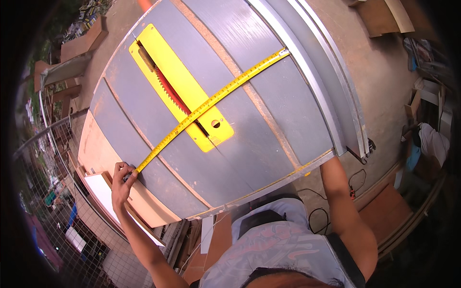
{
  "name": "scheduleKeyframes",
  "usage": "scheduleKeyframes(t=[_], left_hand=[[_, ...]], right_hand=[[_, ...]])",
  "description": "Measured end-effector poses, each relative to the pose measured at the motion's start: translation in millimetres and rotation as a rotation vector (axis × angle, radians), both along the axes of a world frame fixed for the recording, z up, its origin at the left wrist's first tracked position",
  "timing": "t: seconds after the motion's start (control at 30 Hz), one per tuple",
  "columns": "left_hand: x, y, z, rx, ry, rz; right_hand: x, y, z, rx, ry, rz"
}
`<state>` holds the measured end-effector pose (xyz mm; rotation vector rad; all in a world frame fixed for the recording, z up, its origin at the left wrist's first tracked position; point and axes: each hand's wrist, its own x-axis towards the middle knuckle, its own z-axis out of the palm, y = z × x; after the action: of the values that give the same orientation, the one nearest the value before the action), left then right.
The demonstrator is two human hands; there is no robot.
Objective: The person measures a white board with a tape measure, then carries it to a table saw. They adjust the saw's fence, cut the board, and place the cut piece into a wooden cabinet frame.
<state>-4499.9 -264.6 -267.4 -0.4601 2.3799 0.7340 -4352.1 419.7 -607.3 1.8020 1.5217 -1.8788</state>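
Observation:
A yellow tape measure stretches diagonally across the grey table saw top. Its near-left end is pinched in my left hand, at the boundary between the grey top and a tan wooden board. The far end of the blade reaches a long silver rail. In between, it crosses a yellow insert plate, whose slot shows a red toothed saw blade. My right forearm passes beneath the table's near edge, which hides the right hand.
Leaning boards and a wire mesh fence stand left of the saw. A black cord lies on the floor near my right arm. Wood pieces and stacked scraps line the right side.

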Motion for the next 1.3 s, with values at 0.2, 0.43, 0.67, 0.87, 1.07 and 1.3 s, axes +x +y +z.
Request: scheduleKeyframes(t=[0.2,0.43,0.67,0.87,1.07,1.3], left_hand=[[7,-12,-6,0.084,-0.013,0.072],[19,-13,20,-0.033,0.082,-0.144],[198,-15,14,0.253,0.295,0.104],[302,-19,20,0.435,0.462,0.425],[349,-29,4,-0.008,0.535,0.759],[303,-68,-38,-0.493,0.862,0.437]], right_hand=[[-11,-11,-19,-0.037,0.111,-0.105],[24,-29,-23,-0.102,0.297,0.021],[131,-62,98,-0.059,-0.252,0.910],[140,-146,135,-0.058,-0.236,1.152],[90,-275,157,-0.015,0.048,1.411],[86,-393,123,-0.887,-0.014,0.285]])
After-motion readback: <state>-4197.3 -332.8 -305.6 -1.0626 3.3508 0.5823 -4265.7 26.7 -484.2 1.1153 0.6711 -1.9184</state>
